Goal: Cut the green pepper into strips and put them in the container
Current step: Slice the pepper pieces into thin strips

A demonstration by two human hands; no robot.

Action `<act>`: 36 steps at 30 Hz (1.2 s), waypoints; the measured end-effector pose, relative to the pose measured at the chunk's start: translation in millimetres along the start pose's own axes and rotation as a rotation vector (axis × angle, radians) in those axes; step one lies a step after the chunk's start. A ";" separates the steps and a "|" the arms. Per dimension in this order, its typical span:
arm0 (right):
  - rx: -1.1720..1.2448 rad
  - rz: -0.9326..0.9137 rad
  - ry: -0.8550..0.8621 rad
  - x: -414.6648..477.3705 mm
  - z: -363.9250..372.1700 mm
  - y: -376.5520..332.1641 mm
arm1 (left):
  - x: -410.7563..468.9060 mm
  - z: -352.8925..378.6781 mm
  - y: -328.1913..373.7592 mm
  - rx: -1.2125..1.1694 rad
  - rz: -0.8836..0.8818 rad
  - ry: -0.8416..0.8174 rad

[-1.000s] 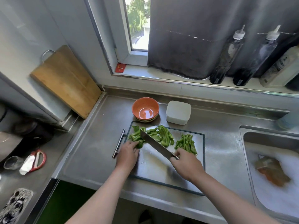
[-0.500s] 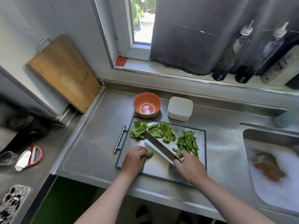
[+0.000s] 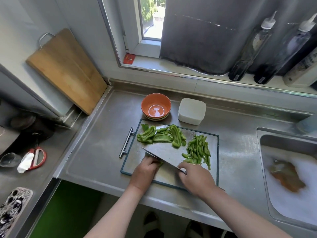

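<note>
On the steel cutting board (image 3: pixel 212 176) lie large green pepper pieces (image 3: pixel 161 136) at the back left and a pile of thin pepper strips (image 3: pixel 199 152) at the right. My right hand (image 3: pixel 195 177) grips the handle of a cleaver (image 3: pixel 164 157) whose blade slants across the board. At the board's front, my left hand (image 3: pixel 145 170) holds down a small pepper piece against the blade; the piece is mostly hidden under the fingers. An orange bowl (image 3: pixel 156 106) and a white lidded container (image 3: pixel 191 110) stand behind the board.
A sink (image 3: pixel 291 177) full of foamy water is at the right. A wooden board (image 3: pixel 66 69) leans on the left wall. Dark bottles (image 3: pixel 248 54) line the window sill. Red scissors (image 3: pixel 36 158) and a glass (image 3: pixel 9 159) lie on the lower left counter.
My left hand pulled a pepper piece from the back-left pile to the board's front. The cleaver followed and now sits against that piece.
</note>
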State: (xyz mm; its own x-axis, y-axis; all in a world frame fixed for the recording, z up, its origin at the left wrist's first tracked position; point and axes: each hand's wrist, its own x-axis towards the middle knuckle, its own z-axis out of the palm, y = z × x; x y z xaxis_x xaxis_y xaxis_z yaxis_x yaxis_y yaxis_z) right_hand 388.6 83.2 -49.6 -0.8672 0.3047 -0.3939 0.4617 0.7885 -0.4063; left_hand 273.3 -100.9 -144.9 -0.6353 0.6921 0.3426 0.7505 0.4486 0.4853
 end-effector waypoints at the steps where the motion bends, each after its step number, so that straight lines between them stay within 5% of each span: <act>1: -0.033 -0.031 0.006 0.4 0.6 -0.2 | 1.0 2.3 0.3 0.009 -0.002 -0.003; 7: -0.154 -0.135 0.035 -4.0 2.0 -5.6 | -1.6 5.4 -5.3 0.047 0.025 -0.057; 36: -0.153 -0.077 -0.038 -1.2 15.7 -11.8 | 1.8 3.2 2.0 -0.155 -0.090 0.009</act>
State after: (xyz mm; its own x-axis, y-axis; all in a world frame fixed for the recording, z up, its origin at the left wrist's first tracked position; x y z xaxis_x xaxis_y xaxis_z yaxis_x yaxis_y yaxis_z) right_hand 387.1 65.1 -57.2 -0.8899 0.2223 -0.3983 0.3578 0.8819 -0.3071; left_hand 274.2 -96.9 -145.9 -0.7008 0.6477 0.2991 0.6537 0.4152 0.6327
